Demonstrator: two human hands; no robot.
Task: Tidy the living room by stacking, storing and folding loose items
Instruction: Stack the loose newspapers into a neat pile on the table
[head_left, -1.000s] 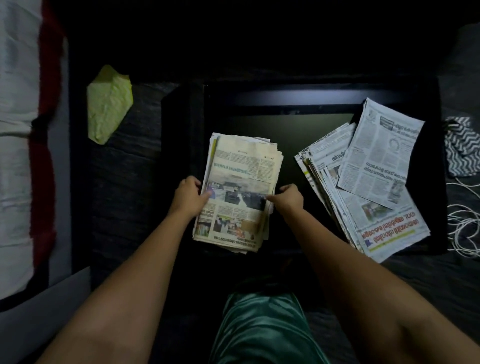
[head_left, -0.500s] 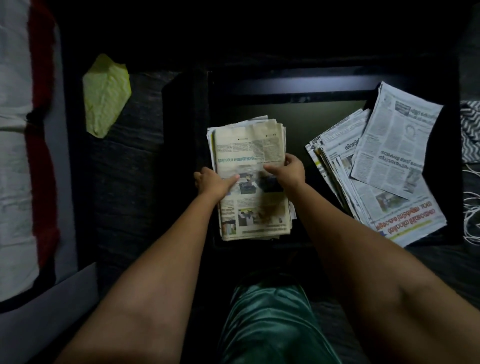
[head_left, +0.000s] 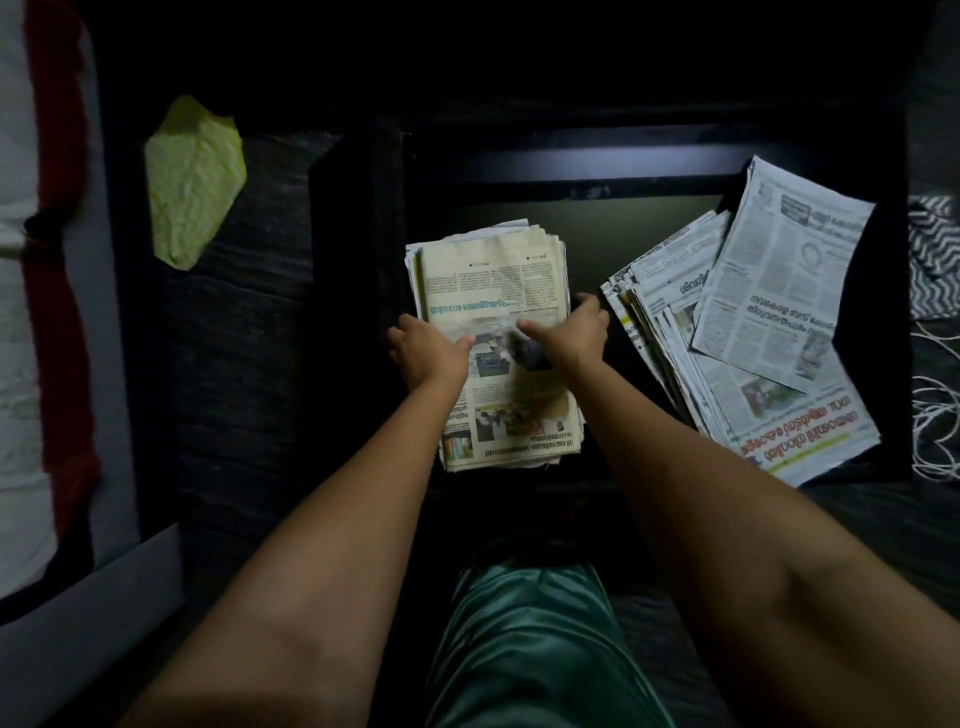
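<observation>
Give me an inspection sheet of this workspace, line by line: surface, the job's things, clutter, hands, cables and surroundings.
Surface: dark low table, glossy top, dimly lit.
Job's things: squared stack of folded yellowed newspapers at table's left part; loose fanned pile of white newspapers at its right, one sheet lying skewed on top.
Clutter: crumpled yellow-green cloth on the dark floor left of the table.
Hands: left hand and right hand both on the stack, gripping its side edges, thumbs on top.
Cables: white cords tangled on the floor at far right.
Surroundings: grey-and-white zigzag fabric far right; white and red bedding far left; green shorts below.
</observation>
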